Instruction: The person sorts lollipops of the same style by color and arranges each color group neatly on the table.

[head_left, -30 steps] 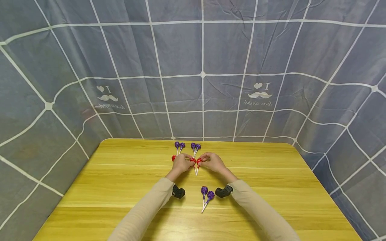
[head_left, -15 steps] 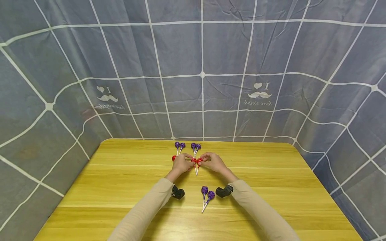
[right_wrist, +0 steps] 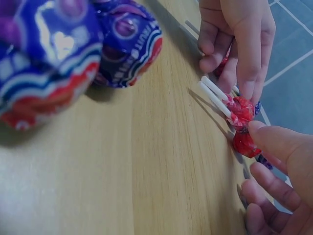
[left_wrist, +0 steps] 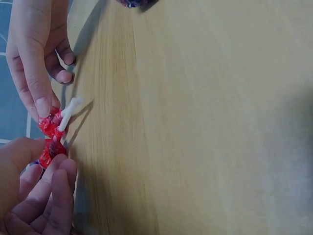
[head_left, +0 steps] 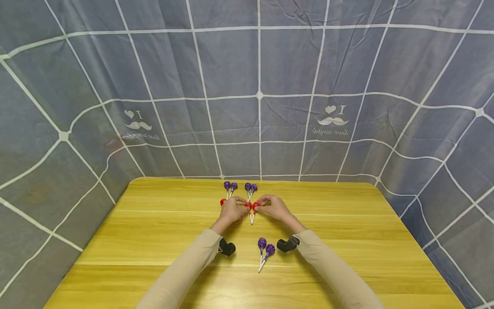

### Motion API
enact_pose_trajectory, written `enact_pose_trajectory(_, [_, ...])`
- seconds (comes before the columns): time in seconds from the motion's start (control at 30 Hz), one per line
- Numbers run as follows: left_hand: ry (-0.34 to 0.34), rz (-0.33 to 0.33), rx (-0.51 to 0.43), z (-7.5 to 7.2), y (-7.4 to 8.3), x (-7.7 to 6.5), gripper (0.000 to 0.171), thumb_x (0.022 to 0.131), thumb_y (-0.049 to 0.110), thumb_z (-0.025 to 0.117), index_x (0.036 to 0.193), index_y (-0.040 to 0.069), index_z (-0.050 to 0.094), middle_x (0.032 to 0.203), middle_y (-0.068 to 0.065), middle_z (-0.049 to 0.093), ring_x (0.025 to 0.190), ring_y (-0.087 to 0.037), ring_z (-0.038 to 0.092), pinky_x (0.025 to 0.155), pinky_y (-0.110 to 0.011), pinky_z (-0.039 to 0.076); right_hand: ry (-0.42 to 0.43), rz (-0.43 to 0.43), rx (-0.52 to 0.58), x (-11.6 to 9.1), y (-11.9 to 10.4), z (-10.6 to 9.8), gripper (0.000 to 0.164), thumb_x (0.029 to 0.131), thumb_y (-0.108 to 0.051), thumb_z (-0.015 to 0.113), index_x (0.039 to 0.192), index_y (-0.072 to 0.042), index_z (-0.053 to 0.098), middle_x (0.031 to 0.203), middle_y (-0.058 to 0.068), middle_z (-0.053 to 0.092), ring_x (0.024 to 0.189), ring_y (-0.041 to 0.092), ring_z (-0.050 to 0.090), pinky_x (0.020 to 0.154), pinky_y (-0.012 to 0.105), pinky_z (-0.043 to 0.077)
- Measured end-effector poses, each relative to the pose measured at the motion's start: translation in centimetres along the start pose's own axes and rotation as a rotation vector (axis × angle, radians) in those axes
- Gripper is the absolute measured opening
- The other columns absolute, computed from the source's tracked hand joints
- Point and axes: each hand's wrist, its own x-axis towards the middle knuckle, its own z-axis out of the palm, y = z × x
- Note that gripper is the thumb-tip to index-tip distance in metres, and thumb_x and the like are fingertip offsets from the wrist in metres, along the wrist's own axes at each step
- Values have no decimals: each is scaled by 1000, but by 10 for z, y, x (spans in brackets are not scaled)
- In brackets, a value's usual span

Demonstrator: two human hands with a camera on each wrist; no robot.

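Observation:
In the head view, my left hand (head_left: 233, 209) pinches the wrapped head of a red lollipop (head_left: 248, 205) between thumb and fingers. Close beside it, my right hand (head_left: 273, 207) pinches a second red lollipop (head_left: 256, 206) by its head. The two heads sit side by side, and their white sticks (right_wrist: 215, 95) angle together toward the person, close over the table. Another red lollipop (head_left: 222, 201) shows at the left hand's outer side, partly hidden by that hand. Behind the hands lie two purple lollipops (head_left: 248, 187), their sticks crossing.
A second purple pair (head_left: 227, 185) lies at the back, further left. Nearer the person, between the forearms, two more purple lollipops (head_left: 262, 243) rest with sticks converging. The wooden table (head_left: 154, 240) ends at a grey checked curtain (head_left: 231, 120). Black wrist cameras (head_left: 287, 245) hang by the sleeves.
The two red lollipop heads have shifted very slightly right between the fingers. Both hands otherwise stay in place, and the other lollipops lie as before.

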Motion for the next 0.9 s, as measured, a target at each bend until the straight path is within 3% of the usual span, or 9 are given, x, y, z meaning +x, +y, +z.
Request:
enact_pose_trajectory(0.1, [1, 23, -23, -2, 1, -5, 34, 88, 12, 69, 119, -1, 63, 77, -14, 73, 54, -18, 66, 45, -22, 42, 9, 9, -2, -2, 0, -3, 27, 82, -17, 75, 106, -5, 69, 94, 9, 72, 87, 22, 67, 84, 38, 51])
enact_pose_trajectory(0.23, [8, 58, -40, -5, 3, -12, 34, 87, 11, 69, 119, -2, 63, 80, -15, 74, 57, -23, 67, 46, -21, 43, 17, 18, -4, -6, 2, -7, 29, 82, -19, 76, 108, -6, 68, 97, 10, 71, 83, 20, 65, 70, 29, 53])
enact_pose_trajectory(0.5, [19, 137, -37, -9, 3, -23, 30, 87, 10, 70, 115, -1, 65, 73, -17, 71, 54, -28, 66, 41, -22, 39, 28, 3, -9, -19, 0, -17, 28, 84, -19, 74, 109, -7, 68, 98, 10, 69, 70, 14, 59, 58, 25, 49])
enact_pose_trajectory(0.73, [-7, 126, -41, -8, 4, -41, 29, 87, 13, 69, 113, 0, 66, 76, -12, 72, 53, -26, 65, 41, -22, 43, 36, -8, -34, -36, 4, -23, 26, 85, -18, 73, 109, -7, 68, 96, 8, 69, 68, 13, 58, 59, 24, 48])
enact_pose_trajectory(0.9, [-31, 132, -86, -8, 7, -55, 28, 87, 10, 69, 112, -2, 66, 79, -16, 72, 54, -28, 65, 44, -29, 50, 17, -15, -34, -48, 3, -26, 27, 87, -19, 71, 110, -7, 68, 97, 8, 68, 63, 12, 57, 54, 23, 48])
